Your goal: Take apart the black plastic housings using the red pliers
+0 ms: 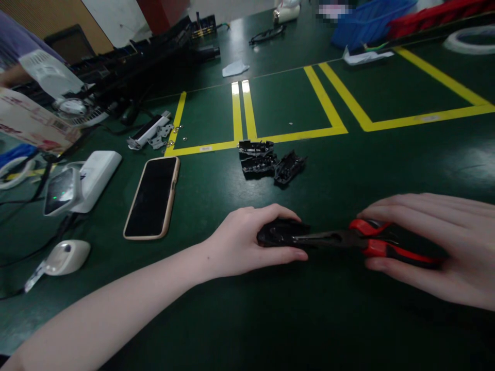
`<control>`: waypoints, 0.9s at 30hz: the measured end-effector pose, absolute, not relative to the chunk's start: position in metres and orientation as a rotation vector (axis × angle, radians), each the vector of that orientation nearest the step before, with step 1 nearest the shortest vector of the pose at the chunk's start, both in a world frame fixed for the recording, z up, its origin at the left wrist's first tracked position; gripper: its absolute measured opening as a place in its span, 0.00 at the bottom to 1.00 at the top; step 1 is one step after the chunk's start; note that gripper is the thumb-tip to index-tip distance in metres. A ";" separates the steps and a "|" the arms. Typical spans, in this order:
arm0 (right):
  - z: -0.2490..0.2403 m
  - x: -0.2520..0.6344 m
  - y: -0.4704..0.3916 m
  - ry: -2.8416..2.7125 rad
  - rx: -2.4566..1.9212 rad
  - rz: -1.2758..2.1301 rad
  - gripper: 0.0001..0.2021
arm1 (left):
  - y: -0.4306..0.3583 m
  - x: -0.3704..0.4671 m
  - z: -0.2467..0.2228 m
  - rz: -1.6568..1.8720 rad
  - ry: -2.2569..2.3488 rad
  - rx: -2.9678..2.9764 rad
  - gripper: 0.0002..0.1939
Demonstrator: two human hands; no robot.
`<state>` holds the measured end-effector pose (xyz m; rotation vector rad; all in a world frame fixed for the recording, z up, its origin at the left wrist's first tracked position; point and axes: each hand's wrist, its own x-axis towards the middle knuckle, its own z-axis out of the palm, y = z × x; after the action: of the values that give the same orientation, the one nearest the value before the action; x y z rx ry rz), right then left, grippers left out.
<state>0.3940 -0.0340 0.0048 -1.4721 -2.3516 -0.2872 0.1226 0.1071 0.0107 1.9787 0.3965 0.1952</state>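
Note:
My left hand (247, 239) grips a black plastic part (279, 233) between thumb and fingers, low in the middle of the view. From the right, my right hand (436, 242) holds long-nose pliers (373, 237) by their red and black handles. The dark jaws point left and meet the black part; their tips overlap it, and the exact contact is too dark to make out. Beyond my left hand, several black plastic pieces (259, 164) lie grouped on the green table (216, 193), just at the yellow tape line.
A phone (151, 198) lies left of centre, with white devices (98, 178) and cables farther left. Metal brackets (160, 136) and small rings lie behind the phone. A blue bin (367, 23) stands at the back right. A person's arm (11, 74) shows at the far left.

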 end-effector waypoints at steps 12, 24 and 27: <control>0.005 0.394 -0.032 -2.355 -1.472 -0.255 0.22 | 0.106 0.122 0.012 0.164 0.386 2.041 0.24; 0.007 0.386 -0.026 -2.349 -1.427 -0.203 0.20 | 0.107 0.123 0.010 0.165 0.394 2.099 0.23; 0.008 0.387 -0.026 -2.340 -1.411 -0.210 0.19 | 0.106 0.123 0.010 0.175 0.386 2.090 0.23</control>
<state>0.3869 -0.0256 0.0078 -1.4106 -2.3400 -0.2095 0.1230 0.1063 0.0099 2.0895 0.3863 0.1749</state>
